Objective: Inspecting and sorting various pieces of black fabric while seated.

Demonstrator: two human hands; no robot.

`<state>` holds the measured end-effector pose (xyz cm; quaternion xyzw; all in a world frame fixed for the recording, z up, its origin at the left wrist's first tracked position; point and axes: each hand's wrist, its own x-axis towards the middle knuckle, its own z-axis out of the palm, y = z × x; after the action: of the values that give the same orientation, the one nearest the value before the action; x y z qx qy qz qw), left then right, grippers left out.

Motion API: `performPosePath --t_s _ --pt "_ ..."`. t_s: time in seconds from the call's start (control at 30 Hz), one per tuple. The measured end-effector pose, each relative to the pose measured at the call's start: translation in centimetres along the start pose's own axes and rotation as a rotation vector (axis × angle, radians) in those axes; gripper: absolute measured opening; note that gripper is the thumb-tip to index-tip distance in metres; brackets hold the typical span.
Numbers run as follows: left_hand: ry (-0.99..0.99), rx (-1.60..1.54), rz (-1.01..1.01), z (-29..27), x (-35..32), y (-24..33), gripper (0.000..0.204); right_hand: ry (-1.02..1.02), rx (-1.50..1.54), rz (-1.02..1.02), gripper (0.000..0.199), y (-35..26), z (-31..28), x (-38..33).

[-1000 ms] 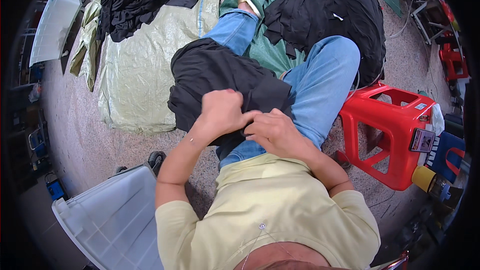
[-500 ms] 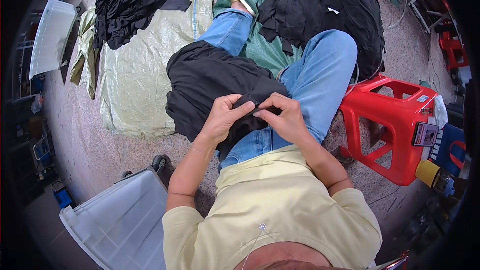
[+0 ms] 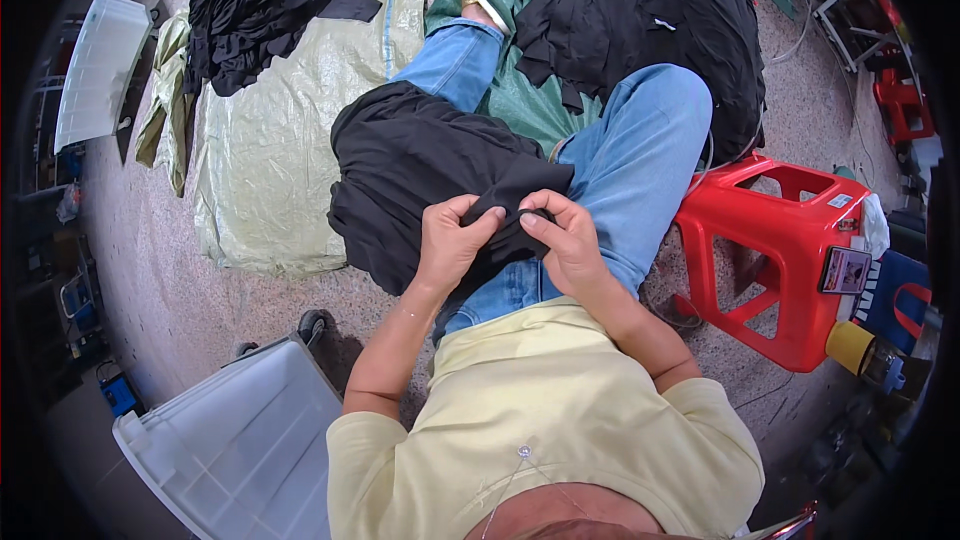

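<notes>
A black cloth garment [image 3: 420, 165] lies bunched across my lap and thighs, over my blue jeans. My left hand [image 3: 455, 240] pinches its near edge between thumb and forefinger. Close beside it, my right hand [image 3: 563, 238] grips another bit of the same edge, thumb on top. A short stretch of black fabric runs between the two hands. What kind of garment it is cannot be made out, since it is gathered in folds.
A heap of black cloth [image 3: 650, 25] lies ahead on a green sheet [image 3: 545, 105]; another black pile [image 3: 275, 15] rests on a pale plastic sheet [image 3: 270, 170]. At right stands a red stool [image 3: 765, 230] with a phone [image 3: 845, 270]. A white plastic bin [image 3: 235, 440] sits at lower left.
My hands have drawn slightly apart along the cloth's edge. The right hand has turned, and its thumb now lies over the fabric.
</notes>
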<state>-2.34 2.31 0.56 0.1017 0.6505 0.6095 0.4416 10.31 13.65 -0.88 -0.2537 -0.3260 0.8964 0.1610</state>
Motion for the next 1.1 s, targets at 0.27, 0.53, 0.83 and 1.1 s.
performPosePath --t_s 0.27,0.53,0.83,1.1 --pt "-0.092 -0.092 -0.077 -2.1 -0.1 -0.6 0.009 -0.2 -1.11 -0.485 0.019 -1.5 0.7 0.1" --pt "-0.195 0.18 -0.022 -2.4 0.0 -0.8 0.011 -0.169 -1.183 -0.669 0.022 -0.8 0.4 0.1" --pt "-0.136 0.258 0.163 -2.5 -1.2 -1.3 0.013 -0.23 -1.189 -0.635 0.022 -1.0 0.1 0.1" --pt "-0.139 0.396 0.214 -1.9 -1.8 -1.2 0.011 -0.214 -1.17 -0.587 0.021 -0.9 -0.1 0.3"
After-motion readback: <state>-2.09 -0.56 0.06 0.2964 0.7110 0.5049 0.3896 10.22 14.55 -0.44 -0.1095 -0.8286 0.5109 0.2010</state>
